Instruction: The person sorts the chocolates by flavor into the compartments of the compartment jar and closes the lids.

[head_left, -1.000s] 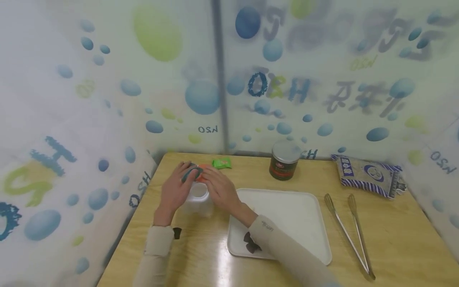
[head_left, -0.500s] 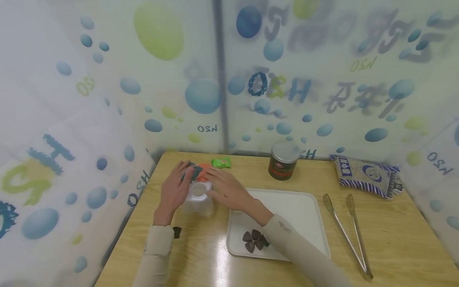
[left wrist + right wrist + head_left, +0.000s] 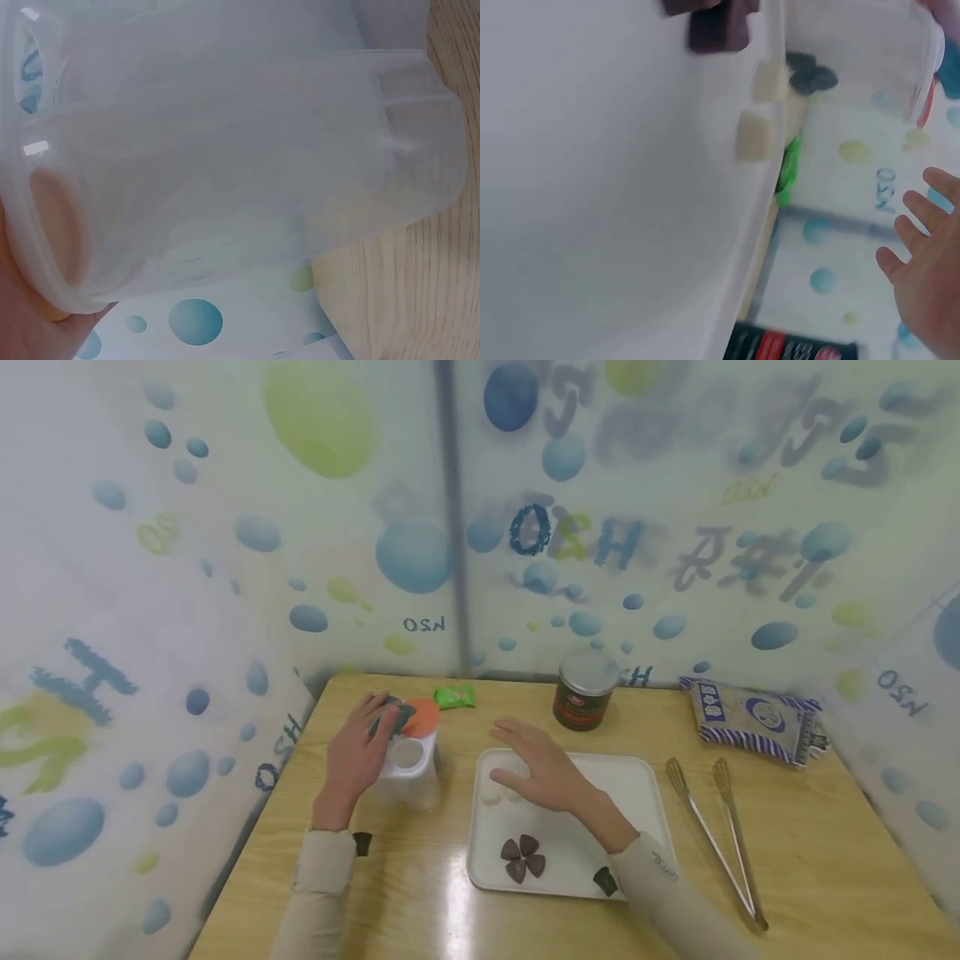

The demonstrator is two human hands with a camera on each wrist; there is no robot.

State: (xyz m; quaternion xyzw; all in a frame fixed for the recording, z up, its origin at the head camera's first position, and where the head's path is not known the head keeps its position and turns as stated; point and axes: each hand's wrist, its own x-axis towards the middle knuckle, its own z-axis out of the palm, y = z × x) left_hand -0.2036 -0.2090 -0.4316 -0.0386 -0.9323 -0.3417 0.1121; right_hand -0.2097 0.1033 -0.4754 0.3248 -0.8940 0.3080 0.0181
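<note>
My left hand (image 3: 354, 756) grips the top of a translucent plastic container (image 3: 411, 787) on the left of the table, its thumb over a dark teal lid (image 3: 401, 717). Beside that lid lies an orange lid (image 3: 422, 718), and a round white opening faces up at the front. The container's clear wall (image 3: 225, 165) fills most of the left wrist view. My right hand (image 3: 551, 772) hovers above the white tray (image 3: 592, 877) with its fingers spread, holding nothing. Several dark brown wedge-shaped pieces (image 3: 516, 870) lie on the tray, with pale pieces (image 3: 491, 793) partly behind the hand.
A green wrapped packet (image 3: 454, 697) lies at the back edge. To its right stands a dark tin (image 3: 583, 702) with a silvery lid. Metal tongs (image 3: 708, 831) lie spread right of the tray, below a striped bag (image 3: 753, 718).
My right hand has left the container's lids and moved right, over the tray. The orange lid and the tray's pieces now show more fully. My left hand stays on the container.
</note>
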